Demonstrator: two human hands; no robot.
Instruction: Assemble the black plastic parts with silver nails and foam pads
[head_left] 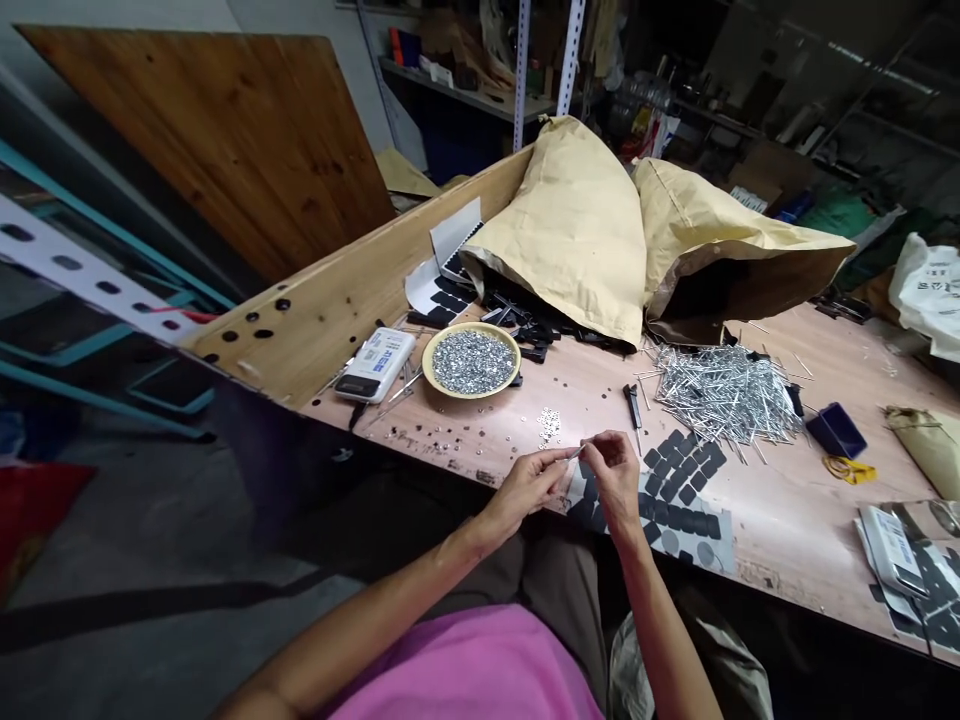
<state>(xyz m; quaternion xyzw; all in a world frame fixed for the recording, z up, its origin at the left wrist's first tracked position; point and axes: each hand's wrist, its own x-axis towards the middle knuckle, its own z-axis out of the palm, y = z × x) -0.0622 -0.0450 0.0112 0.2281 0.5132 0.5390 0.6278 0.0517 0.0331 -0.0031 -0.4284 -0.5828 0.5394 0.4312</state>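
Note:
My left hand (534, 478) is closed in a pinch on a thin metal pin (575, 454) above the table's front edge. At the pin's far end, my right hand (613, 470) has its fingertips pinched together; what sits between them is too small to make out. Just beyond my hands lies a small group of metal washers (550, 425). A black clip-like part with a thin metal rod (633, 408) rests behind my right hand. Under and beside that hand is a sheet of black adhesive pads (682, 518). A heap of metal pins (727, 395) spreads farther right.
A yellow bowl (429, 375) of small metal pieces stands left, beside a white electronic device (376, 364). Two large paper sacks (581, 235) lie at the back, black parts spilling from one. A dark blue box (837, 431) and yellow bands (849, 470) sit right.

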